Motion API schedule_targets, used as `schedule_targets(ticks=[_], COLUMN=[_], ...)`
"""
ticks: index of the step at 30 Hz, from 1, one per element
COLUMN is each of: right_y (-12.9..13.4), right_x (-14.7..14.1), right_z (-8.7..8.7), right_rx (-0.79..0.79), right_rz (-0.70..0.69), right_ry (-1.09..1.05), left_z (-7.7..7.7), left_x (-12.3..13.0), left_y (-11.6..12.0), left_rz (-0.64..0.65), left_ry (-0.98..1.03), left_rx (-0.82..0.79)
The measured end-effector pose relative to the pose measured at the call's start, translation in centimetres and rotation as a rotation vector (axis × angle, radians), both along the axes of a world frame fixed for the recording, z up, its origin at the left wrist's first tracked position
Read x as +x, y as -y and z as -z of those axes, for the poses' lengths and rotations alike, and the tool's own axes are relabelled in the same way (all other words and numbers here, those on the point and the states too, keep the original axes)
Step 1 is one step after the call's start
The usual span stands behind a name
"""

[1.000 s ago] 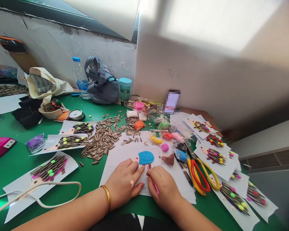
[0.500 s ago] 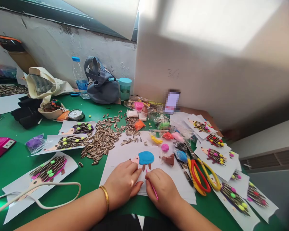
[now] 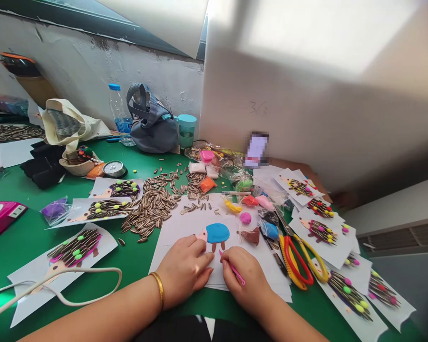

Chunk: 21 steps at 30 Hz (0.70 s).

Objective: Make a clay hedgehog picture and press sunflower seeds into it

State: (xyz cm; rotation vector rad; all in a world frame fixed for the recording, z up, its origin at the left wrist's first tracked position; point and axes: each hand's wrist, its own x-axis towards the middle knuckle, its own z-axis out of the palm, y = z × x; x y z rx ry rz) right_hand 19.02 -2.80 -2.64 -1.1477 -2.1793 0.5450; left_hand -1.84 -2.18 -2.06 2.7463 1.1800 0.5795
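A clay hedgehog with a blue body (image 3: 218, 233), pink face and two brown legs lies on white paper (image 3: 180, 213). Beside its face rests my left hand (image 3: 186, 266), laid flat on the sheet with fingers loosely bent and nothing in them; it covers part of the face. Just below the legs, my right hand (image 3: 245, 278) grips a slim pink modelling tool (image 3: 238, 274), whose tip points at the foot of the right leg. Whether the tip touches the clay I cannot tell.
Sunflower seeds (image 3: 151, 209) are heaped left of the paper. Bagged clay (image 3: 270, 230), a pink clay ball (image 3: 245, 218) and scissors (image 3: 295, 261) lie to the right. Finished hedgehog cards (image 3: 321, 232) line both sides. A white cable (image 3: 92, 270) crosses the left front.
My right hand has shifted slightly right with the pink tool, its tip now nearer the right leg. My left hand stays on the paper. The whole view has moved a little.
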Motion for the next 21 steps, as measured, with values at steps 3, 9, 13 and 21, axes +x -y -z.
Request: schedule_targets(ticks=[3,9,13,21], right_y=[0.0,-0.4,-0.9,-1.5], right_x=[0.0,1.0,1.9,2.1], right_z=[-0.1,-0.4,-0.2,0.4], right_rx=[-0.028,-0.122,-0.186,-0.199], right_rz=[0.002,0.030,-0.009,-0.061], right_ry=[-0.020,-0.102,-0.097,-0.136], left_z=[0.1,0.0,-0.1,0.1], left_x=[0.0,-0.3,-0.4,-0.4], left_y=[0.1,-0.1,-0.1,-0.1], left_rz=[-0.005,0.023,0.008,0.008], left_ry=[-0.001,0.000,0.003,0.005], left_rx=[-0.011,-0.005,-0.001,-0.003])
